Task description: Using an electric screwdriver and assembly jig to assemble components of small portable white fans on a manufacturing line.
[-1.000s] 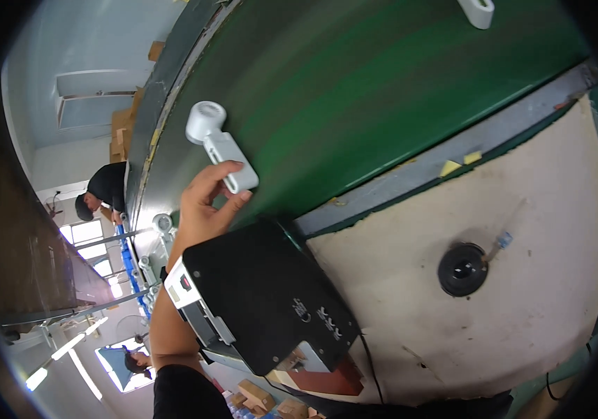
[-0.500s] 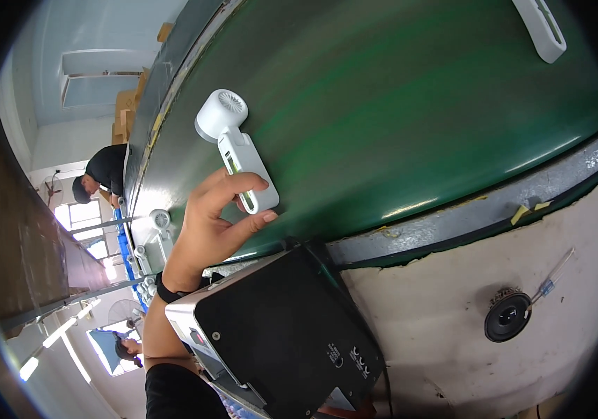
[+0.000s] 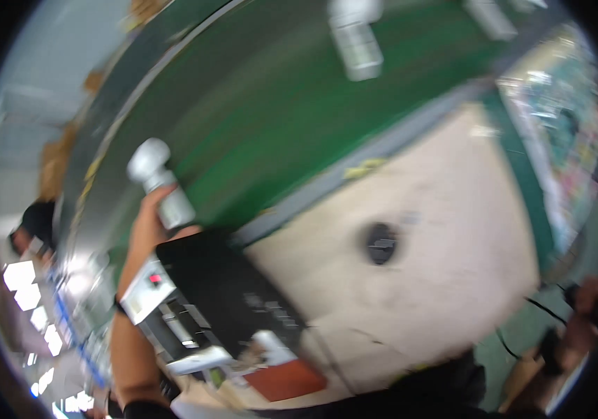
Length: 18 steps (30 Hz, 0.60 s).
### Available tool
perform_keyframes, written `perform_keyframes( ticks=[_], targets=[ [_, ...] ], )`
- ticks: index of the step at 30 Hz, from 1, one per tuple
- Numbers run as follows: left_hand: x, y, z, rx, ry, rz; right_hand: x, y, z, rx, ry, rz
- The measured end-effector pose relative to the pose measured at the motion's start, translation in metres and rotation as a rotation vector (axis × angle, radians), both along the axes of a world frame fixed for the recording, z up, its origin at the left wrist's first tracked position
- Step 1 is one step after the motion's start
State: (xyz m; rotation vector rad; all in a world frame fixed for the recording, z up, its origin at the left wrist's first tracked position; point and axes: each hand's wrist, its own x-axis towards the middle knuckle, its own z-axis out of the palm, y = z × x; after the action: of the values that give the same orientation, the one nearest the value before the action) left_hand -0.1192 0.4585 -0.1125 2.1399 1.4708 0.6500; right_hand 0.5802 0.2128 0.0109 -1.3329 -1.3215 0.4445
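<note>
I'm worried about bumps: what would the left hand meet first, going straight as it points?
First is the white fan in the left hand; past it, the way looks free over green tabletop, though blur obscures depth.

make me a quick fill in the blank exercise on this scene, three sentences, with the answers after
1. The person's bare left hand grips a white plastic fan with a round head by its ____.
2. In the picture, the small round black disc lies to the ____ of the boxy black machine.
3. Beyond the long straight grey rail, the wide smooth belt-like surface is coloured ____.

Missing words: handle; right; green
</note>
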Motion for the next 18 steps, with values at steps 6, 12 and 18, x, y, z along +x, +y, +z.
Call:
perform_keyframes(
  ticks=[6, 12, 18],
  targets=[
    [-0.101, -0.053, -0.080, -0.224, -0.685, -0.010, 0.014, -0.070, 0.023, -0.088, 0.298, -0.040],
    [-0.045, -0.054, 0.019, -0.311, -0.732, 0.095, 0.013, -0.177, 0.083, -0.050, 0.314, 0.083],
    [-0.082, -0.203, 0.169, 0.088, -0.285, 0.522, -0.016, -0.231, 0.075, -0.257, 0.503, 0.273]
  ],
)
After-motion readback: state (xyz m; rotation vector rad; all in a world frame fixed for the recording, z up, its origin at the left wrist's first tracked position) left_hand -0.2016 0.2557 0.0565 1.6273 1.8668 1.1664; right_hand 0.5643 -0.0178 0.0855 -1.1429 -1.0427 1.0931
